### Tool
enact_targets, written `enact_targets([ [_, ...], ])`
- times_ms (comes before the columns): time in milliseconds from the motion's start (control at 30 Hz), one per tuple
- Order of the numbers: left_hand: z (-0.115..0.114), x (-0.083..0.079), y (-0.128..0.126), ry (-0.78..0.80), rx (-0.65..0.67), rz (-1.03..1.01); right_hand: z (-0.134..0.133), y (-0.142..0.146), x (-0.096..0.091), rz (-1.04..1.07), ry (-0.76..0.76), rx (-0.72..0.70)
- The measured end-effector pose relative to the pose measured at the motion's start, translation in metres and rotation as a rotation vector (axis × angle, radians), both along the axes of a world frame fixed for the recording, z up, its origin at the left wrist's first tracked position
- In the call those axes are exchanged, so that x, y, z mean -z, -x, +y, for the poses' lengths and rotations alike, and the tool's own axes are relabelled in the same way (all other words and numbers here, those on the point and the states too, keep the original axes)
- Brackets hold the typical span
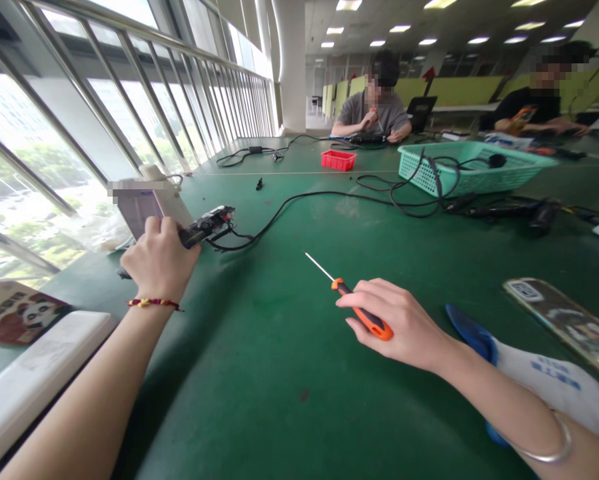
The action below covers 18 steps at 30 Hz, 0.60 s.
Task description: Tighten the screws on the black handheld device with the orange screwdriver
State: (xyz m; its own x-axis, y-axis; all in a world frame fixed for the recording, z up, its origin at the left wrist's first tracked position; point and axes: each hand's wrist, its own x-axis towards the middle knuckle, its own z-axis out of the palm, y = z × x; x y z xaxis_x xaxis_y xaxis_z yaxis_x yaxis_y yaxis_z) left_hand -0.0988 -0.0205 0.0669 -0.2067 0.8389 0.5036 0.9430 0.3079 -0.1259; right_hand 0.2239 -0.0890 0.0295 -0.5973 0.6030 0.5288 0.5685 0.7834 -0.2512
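Wrapped around a black corded device point(206, 227), my left hand point(160, 259) is closed at the left of the green table point(269, 373). The device's far end shows exposed parts, and a black cable point(304, 195) runs from it to the right. Its exact kind cannot be made out. My right hand point(399, 320) grips an orange and black screwdriver point(362, 312) by the handle, its thin metal shaft pointing up and left over the table. The screwdriver tip is apart from the device.
A red basket point(338, 160) and a green basket point(429, 175) with cables stand farther back. A phone point(564, 320) and a blue-white item point(554, 373) lie right. A white box point(44, 380) and panda-printed box point(24, 313) sit left. Two people work across the table.
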Motion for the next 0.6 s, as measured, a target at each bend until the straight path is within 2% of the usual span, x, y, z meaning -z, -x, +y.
enact_targets([
  [200,-0.004,0.014,-0.039,-0.088,0.276,0.013,0.004,-0.002,0.002,0.195,-0.05,0.073],
  [367,-0.012,0.037,-0.078,-0.008,0.634,-0.017,0.01,-0.004,0.004,0.208,-0.059,0.159],
  [467,-0.017,0.048,-0.092,0.055,0.831,-0.029,0.014,-0.008,0.007,0.213,-0.048,0.197],
  [600,-0.018,0.055,-0.1,0.11,0.987,-0.01,0.021,-0.011,0.012,0.177,0.064,0.245],
])
